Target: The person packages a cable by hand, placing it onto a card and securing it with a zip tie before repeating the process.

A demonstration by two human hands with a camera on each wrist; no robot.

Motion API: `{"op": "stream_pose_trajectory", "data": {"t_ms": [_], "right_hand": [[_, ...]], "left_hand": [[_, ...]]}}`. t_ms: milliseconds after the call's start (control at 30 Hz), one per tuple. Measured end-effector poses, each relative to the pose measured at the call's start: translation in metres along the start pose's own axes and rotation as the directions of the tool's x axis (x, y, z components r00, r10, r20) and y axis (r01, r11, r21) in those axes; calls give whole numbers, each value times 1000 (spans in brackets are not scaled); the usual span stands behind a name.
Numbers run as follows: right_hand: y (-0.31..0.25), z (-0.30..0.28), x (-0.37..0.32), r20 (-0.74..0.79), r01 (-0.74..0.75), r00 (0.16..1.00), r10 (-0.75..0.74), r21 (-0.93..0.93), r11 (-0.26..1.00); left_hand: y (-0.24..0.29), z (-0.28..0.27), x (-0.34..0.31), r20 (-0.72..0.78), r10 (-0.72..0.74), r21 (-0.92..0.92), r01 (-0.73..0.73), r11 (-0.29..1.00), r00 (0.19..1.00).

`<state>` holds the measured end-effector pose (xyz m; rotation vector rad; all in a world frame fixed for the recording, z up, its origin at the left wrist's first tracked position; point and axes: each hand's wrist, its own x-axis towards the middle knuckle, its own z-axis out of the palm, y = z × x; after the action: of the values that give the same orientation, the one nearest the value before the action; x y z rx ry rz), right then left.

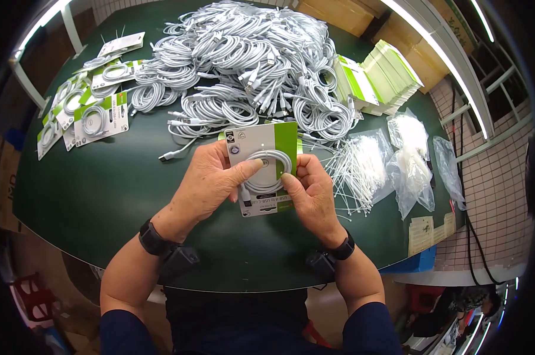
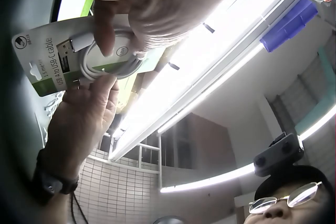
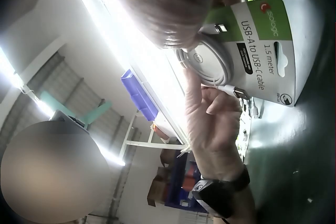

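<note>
Above the bench (image 1: pixel 244 254), toward its front edge, our left hand (image 1: pixel 207 177) and right hand (image 1: pixel 312 195) pinch the card (image 1: pixel 271 171), thumbs on the cable (image 1: pixel 270 154); if one thumb slips, the cable might spring loose.

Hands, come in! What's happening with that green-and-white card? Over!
Left hand and right hand holding the card. White cable coiled on its front. Cable pile beyond, not blocking.
</note>
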<state>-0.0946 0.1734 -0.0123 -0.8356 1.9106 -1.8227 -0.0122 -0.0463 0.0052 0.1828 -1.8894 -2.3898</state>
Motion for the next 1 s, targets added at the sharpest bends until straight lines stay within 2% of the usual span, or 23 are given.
{"op": "stream_pose_trajectory", "data": {"t_ms": [100, 200, 233, 267, 333, 367, 467, 500, 600, 767, 933, 1000], "right_hand": [[-3, 0, 2, 25, -21, 999, 22, -47, 999], [-14, 7, 2, -178, 197, 952, -251, -273, 942], [-18, 6, 3, -184, 198, 950, -252, -269, 943], [-22, 3, 3, -123, 328, 895, -429, -472, 819], [-30, -2, 2, 116, 496, 724, -680, -773, 396], [-34, -1, 2, 109, 491, 724, -681, -775, 398], [-43, 9, 3, 210, 511, 692, -691, -818, 265], [-44, 9, 4, 208, 511, 690, -693, -819, 262], [-48, 11, 5, 222, 473, 760, -611, -833, 286], [-52, 17, 7, 264, 520, 734, -625, -811, 269], [-52, 18, 9, 156, 496, 703, -694, -806, 321], [-56, 16, 7, 91, 494, 680, -728, -790, 362]], "left_hand": [[-2, 4, 1, -12, 36, 7, -36, 999, 999], [1, 15, -4, -41, 61, 0, -61, 998, 997], [1, 18, -6, -57, 76, -5, -76, 997, 995], [2, 20, -8, -50, 71, 5, -71, 997, 996], [0, 24, -10, -32, 79, 25, -78, 997, 996], [0, 26, -11, -21, 83, 34, -83, 996, 996], [1, 32, -14, -22, 100, 102, -97, 990, 995], [2, 33, -15, -28, 112, 133, -107, 985, 993], [1, 37, -17, -36, 140, 191, -131, 973, 989], [-2, 37, -19, -34, 164, 192, -155, 969, 986], [0, 37, -21, -54, 167, 222, -151, 963, 984], [3, 41, -25, -66, 176, 310, -147, 939, 982]]}}
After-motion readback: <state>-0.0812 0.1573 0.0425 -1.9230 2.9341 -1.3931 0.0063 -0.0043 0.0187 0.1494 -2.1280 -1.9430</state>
